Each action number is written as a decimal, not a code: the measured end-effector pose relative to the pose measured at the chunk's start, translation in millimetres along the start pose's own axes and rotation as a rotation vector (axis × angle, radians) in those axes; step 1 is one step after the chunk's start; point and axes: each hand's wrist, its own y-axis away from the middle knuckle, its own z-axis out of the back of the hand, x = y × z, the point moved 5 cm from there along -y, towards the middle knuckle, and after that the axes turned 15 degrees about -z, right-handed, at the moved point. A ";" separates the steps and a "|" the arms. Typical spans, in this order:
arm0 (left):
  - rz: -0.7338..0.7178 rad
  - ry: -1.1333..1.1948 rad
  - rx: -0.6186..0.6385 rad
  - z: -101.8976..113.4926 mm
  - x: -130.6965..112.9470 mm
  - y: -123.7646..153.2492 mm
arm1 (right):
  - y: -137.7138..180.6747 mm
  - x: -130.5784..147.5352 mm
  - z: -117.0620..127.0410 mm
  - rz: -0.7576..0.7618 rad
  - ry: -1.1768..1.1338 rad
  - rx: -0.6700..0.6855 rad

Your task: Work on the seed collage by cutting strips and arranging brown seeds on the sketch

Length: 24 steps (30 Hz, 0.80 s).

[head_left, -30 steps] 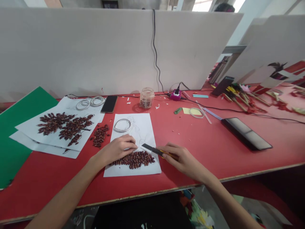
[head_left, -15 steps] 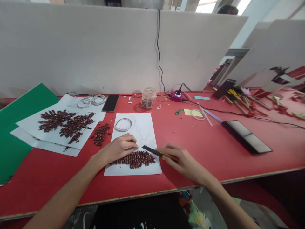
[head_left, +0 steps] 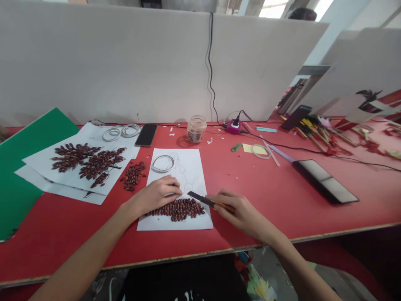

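My right hand point(head_left: 233, 207) grips a utility knife point(head_left: 202, 198) with a dark blade and a yellow-black handle. The blade points left, its tip low over the drawing, just above a band of brown seeds point(head_left: 183, 209). My left hand point(head_left: 163, 192) rests on the white sheet point(head_left: 192, 163), fingers curled and close together at the seeds' upper edge. Whatever its fingertips hold, if anything, is hidden. Thin pencil lines run over the upper part of the sheet. A roll of clear tape point(head_left: 153, 164) lies there at the upper left.
Left of the sheet is a loose seed pile point(head_left: 134, 175). Beyond stand a glass jar point(head_left: 196, 129) and a phone point(head_left: 146, 135). Seed-covered sheets point(head_left: 70, 184) overlap a green board point(head_left: 21, 188). Rightward are a black device point(head_left: 326, 179), a purple plug adapter point(head_left: 233, 126) and a cable.
The view has shifted very slightly. Both hands, the knife and the seeds stay essentially in place.
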 end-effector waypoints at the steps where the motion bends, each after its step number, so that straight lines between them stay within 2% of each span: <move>1: 0.001 0.001 0.000 0.1 -0.2 -0.2 | 0.1 0.0 0.2 0.001 -0.001 -0.002; 24: 0.023 0.006 0.013 0.2 -0.3 0.7 | -1.1 2.3 0.8 -0.005 0.011 -0.013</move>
